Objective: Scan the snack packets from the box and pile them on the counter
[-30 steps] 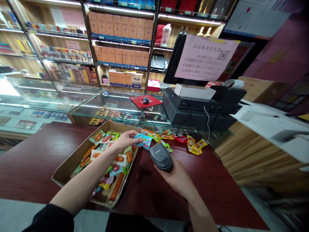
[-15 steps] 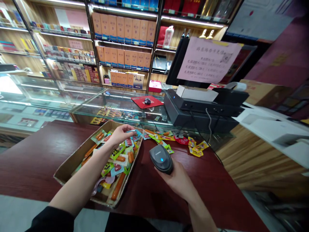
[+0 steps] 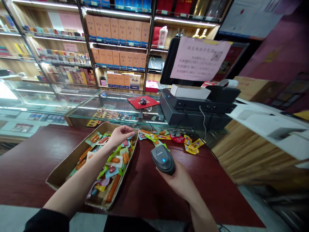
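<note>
And the blue packet is gone from the open air beside the scanner point(image 3: 160, 154): over the last second it has been carried back across the near rim of the cardboard box point(image 3: 56, 172), and it is no longer displayed flat. The left hand point(image 3: 118, 137) is held above the box's far right corner, fingers curled, thumb close to them with only a slight gap seen. A scrap of blue shows by the fingertips; whether a packet is still pinched there or has been let go cannot be told.

The scanner is gripped firmly in the right hand point(image 3: 180, 180), fingers wrapped around its handle, above the dark red tabletop point(image 3: 147, 196). Its top light, unlit a second ago, is now lit blue, so a response seems to have been given.

Inside the box, small sausage packets point(image 3: 116, 160) are heaped. Beyond the scanner, yellow packets point(image 3: 191, 148) and a red packet point(image 3: 177, 139) are left lying loose, untouched by either hand.
</note>
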Motion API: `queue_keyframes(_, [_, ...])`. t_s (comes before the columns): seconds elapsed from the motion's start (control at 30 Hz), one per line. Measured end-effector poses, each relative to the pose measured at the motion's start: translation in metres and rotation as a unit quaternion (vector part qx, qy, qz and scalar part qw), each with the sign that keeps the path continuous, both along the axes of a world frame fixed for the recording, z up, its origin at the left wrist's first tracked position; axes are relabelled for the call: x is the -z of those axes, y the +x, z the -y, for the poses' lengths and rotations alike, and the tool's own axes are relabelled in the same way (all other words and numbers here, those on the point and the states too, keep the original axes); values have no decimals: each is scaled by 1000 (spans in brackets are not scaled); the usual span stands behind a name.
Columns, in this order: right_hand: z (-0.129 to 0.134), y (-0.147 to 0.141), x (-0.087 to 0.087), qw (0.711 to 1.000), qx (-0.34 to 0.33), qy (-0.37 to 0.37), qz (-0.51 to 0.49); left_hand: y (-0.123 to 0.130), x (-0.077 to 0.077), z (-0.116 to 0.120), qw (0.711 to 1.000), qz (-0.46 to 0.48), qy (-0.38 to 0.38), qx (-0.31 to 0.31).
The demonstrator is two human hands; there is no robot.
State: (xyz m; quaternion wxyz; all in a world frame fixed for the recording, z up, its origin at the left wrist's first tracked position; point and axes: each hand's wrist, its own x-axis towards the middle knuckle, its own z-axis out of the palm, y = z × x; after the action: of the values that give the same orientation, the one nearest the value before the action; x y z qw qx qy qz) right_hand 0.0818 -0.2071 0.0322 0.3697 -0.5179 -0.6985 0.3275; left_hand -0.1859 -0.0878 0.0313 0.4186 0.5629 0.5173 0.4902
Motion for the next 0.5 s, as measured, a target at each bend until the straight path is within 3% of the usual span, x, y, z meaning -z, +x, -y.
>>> queue_keyframes(0.13, [2, 27, 4, 999, 31, 6, -17, 37, -2, -5, 994, -73, 3, 79])
queue_keyframes(0.27, [3, 58, 12, 997, 73, -5, -32, 83, 10, -20, 980, -123, 11, 154])
queue_keyframes(0.5, [8, 117, 27, 986, 152, -3, -67, 190, 30, -50, 937, -231, 42, 260])
